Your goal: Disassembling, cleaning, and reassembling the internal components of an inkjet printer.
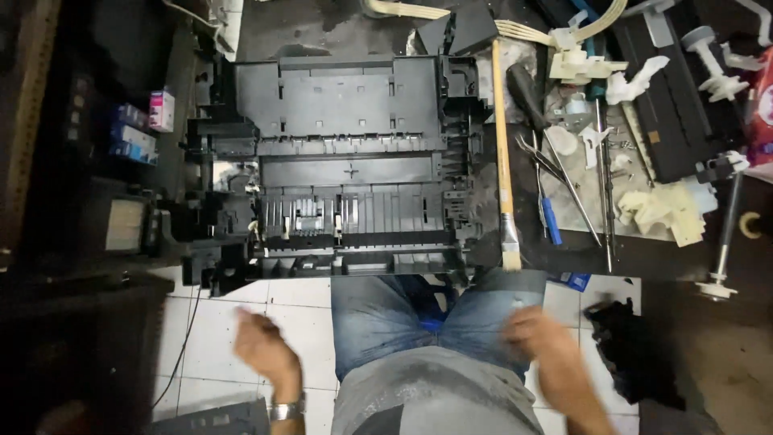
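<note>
A stripped black plastic printer chassis (346, 161) lies on the work surface in front of me, its ribs and slots facing up. My left hand (262, 346) is low at the left, blurred, beside my jeans-clad knee over the white floor tiles, and holds nothing I can see. My right hand (535, 338) is low at the right, also blurred, resting on or just above my right thigh. Both hands are well short of the chassis. A watch (286, 411) sits on my left wrist.
A wooden-handled paintbrush (505, 153) lies right of the chassis. Beyond it are a screwdriver (527, 93), pliers (547, 185), metal rods (604, 177) and several white plastic parts (660, 209). A black cloth (628, 338) lies at right; small boxes (137, 133) stand at left.
</note>
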